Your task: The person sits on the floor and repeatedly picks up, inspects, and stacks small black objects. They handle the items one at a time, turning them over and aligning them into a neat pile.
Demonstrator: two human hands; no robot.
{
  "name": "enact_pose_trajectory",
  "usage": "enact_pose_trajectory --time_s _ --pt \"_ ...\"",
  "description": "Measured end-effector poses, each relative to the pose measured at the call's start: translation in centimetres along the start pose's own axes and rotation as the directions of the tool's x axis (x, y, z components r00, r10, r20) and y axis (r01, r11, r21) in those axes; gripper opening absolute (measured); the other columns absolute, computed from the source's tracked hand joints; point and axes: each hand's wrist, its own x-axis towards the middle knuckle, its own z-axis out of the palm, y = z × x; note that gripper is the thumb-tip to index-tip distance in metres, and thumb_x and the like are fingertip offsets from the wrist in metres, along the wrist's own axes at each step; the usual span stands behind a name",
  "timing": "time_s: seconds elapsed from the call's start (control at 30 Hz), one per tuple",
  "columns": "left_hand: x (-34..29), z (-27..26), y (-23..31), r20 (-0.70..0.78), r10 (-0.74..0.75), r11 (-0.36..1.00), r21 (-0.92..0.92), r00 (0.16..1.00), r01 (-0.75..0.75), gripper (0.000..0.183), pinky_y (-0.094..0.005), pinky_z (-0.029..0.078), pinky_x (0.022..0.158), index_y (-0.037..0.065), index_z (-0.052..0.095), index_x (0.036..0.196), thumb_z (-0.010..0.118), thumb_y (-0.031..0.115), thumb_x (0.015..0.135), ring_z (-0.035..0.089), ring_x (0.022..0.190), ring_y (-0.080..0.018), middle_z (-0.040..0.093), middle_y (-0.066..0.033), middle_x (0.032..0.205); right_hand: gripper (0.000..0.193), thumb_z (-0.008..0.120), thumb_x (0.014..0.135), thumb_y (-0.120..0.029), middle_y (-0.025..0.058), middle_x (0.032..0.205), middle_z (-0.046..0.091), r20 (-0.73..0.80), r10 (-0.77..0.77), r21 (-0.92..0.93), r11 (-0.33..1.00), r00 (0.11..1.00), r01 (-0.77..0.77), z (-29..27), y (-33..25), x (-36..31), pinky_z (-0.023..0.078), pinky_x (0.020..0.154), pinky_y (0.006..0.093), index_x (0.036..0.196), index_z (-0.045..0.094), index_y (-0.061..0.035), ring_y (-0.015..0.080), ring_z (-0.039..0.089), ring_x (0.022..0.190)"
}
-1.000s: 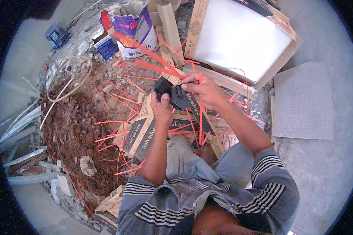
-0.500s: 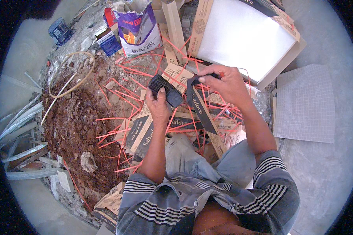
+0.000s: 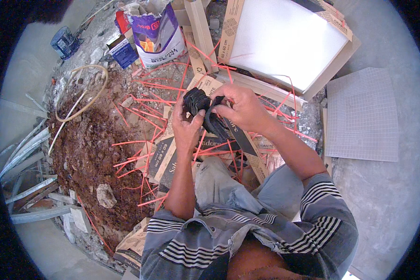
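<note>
In front of my chest I hold a black ridged block-like bundle (image 3: 196, 100) with a dark flexible strip (image 3: 213, 125) hanging from it; its exact kind does not show. My left hand (image 3: 187, 125) grips the bundle from the left and below, thumb on its near side. The strip's upper end is pinched between the thumb and fingers of my right hand (image 3: 241, 105), close against the bundle. Beneath both hands lie torn cardboard box pieces (image 3: 240, 149) and a tangle of red plastic strapping (image 3: 147, 103).
A large white panel (image 3: 284, 42) in a cardboard tray stands far right. Farther back are a purple-and-white bag (image 3: 161, 37), a blue box (image 3: 122, 52) and a blue bucket (image 3: 65, 43). Brown soil (image 3: 93, 163) lies left; a gridded grey sheet (image 3: 361, 116) lies right.
My right hand has moved left and slightly down, bringing the strip against the bundle. The bundle has turned in my left hand and sits slightly farther left and higher.
</note>
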Motion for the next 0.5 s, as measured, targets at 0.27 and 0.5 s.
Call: enact_pose_trajectory --time_s 0.27,0.5 --pt "0.3 0.0 1.6 0.150 -0.039 0.990 -0.131 0.988 0.059 0.058 -0.0319 0.049 0.092 -0.003 0.051 0.130 0.073 0.017 0.079 0.060 0.105 -0.0186 0.061 -0.0105 0.117 0.033 0.074 0.081 -0.005 0.0124 0.097 0.061 -0.162 -0.224 -0.104 0.972 0.961 0.209 1.7 1.1 -0.4 0.052 0.067 0.0328 0.110 0.058 -0.0022 0.0210 0.065 0.075" --pt "-0.3 0.5 0.9 0.171 -0.113 0.966 -0.211 0.979 0.148 0.054 -0.0311 0.050 0.089 -0.002 0.050 0.129 0.069 0.014 0.081 0.060 0.101 -0.0170 0.061 -0.0089 0.113 0.033 0.074 0.080 -0.002 0.0109 0.100 0.061 -0.199 -0.198 -0.036 0.980 0.960 0.194 1.7 1.2 -0.2 0.052 0.071 0.0302 0.110 0.060 -0.0031 0.0167 0.064 0.078"
